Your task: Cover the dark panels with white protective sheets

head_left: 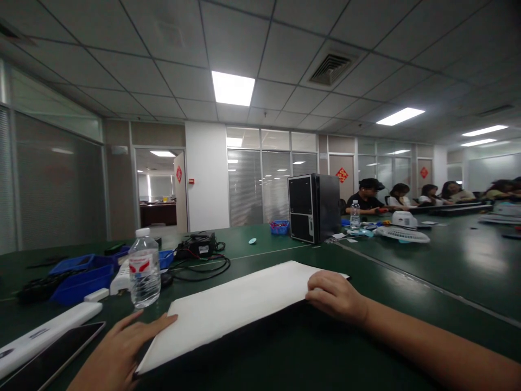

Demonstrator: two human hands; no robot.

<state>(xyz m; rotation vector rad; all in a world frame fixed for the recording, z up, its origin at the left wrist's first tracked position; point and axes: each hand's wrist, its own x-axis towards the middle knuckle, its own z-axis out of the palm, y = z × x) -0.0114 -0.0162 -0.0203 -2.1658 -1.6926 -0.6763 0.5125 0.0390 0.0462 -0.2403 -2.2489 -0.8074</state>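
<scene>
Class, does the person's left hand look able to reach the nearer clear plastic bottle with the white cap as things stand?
Probably yes: the left hand is close to the clear plastic bottle, and no object shows between them, though the hand would likely leave the flat white rectangular panel.

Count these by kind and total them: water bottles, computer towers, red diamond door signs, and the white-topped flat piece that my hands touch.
Water bottles, near and far: 2
Computer tower: 1
Red diamond door signs: 3
White-topped flat piece, touched by left hand and right hand: 1
Total: 7
</scene>
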